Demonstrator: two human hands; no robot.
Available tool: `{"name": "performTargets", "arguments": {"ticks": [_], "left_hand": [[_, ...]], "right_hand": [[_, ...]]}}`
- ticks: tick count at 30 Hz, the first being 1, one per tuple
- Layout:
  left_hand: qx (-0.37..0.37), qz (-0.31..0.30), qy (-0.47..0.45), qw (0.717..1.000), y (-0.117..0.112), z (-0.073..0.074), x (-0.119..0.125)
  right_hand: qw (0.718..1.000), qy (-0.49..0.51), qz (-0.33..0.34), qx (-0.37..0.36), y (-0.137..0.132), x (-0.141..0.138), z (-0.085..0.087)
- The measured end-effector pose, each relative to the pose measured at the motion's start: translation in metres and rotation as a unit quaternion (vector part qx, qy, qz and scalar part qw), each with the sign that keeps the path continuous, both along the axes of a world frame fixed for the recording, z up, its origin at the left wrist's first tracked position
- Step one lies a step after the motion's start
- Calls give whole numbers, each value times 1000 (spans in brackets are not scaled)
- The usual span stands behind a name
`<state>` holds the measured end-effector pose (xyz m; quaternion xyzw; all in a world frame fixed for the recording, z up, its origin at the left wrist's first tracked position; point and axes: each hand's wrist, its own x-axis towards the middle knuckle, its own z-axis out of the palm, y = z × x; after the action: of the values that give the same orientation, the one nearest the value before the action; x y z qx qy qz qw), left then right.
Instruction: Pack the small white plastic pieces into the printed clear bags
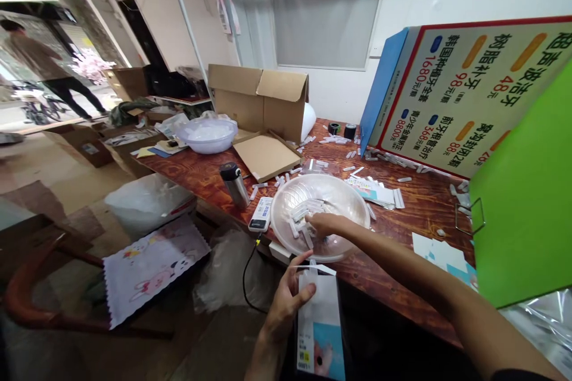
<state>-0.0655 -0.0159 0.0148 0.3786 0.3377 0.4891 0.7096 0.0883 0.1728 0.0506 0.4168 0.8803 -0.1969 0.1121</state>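
Observation:
In the lower middle, my left hand (286, 300) is closed round a white-and-blue printed box (319, 315), its thumb across the front. A translucent white strip and a flap show at the box's top end. My right hand (324, 225) reaches from the right into a wide translucent plastic bowl (355, 199). Its fingers are curled down among small white plastic pieces (304, 211) piled there; the fingertips are partly hidden, so what they grip cannot be made out. The box is just in front of the bowl's near rim.
A phone-like white device (260, 214) with a black cable and a steel flask (235, 184) stand left of the bowl. Behind are an open cardboard box (259, 98) and loose white pieces. Flat printed packets (378, 193) lie right, beside a large sign board (469, 89).

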Motion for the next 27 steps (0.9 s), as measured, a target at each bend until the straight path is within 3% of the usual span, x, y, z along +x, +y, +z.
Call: {"name": "performTargets", "arguments": {"ticks": [2,4,6,8,13,15,18,21,24,27], "left_hand": [[14,-2,16,1000,3,0,-2],[27,-5,39,999,7,1,-1],[38,-10,61,997,11,3,1],[49,-24,78,995,14,5,4],[68,-96,126,985,18,7,19],[77,-125,151,978,19,7,27],[100,-137,197,966,19,8,40],[120,-160,272,941,17,10,57],[117,-243,319,909,16,6,79],[117,-299,298,899,12,-4,107]], "right_hand": [[997,64,-19,-31,-8,14,9],[969,210,-59,-119,-25,29,19],[892,377,-114,-221,-51,44,26],[819,478,-170,-269,-83,56,27],[706,603,-293,-230,-142,75,10],[705,609,-299,-208,-154,85,0],[760,571,-258,-173,-172,107,-10],[770,572,-244,-140,-199,126,-16],[752,567,-325,-88,-229,135,-19],[730,524,-438,-35,-257,145,-20]]}}
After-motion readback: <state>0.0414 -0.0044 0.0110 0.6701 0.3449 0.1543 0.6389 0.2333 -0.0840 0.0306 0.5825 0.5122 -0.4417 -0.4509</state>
